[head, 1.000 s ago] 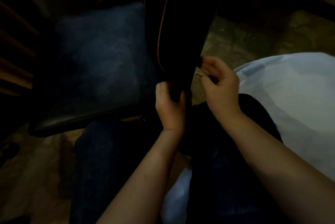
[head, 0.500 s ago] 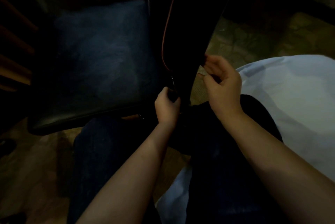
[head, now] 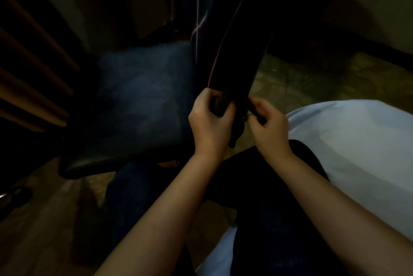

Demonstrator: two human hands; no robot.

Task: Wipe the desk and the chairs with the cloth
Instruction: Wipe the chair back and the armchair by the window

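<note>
Fingers (head: 207, 96): I logged both sets curled, pinching 1 dark cloth (head: 236, 132) hanging between them | hands: 2, left hand (head: 210, 123), right hand (head: 270, 129), close together | chair (head: 138, 105): 1, blue seat just left of cloth

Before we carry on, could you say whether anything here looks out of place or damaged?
Nothing stands out: left hand and right hand grip the lower edge of the dark chair back; dimness could hide damage.
</note>
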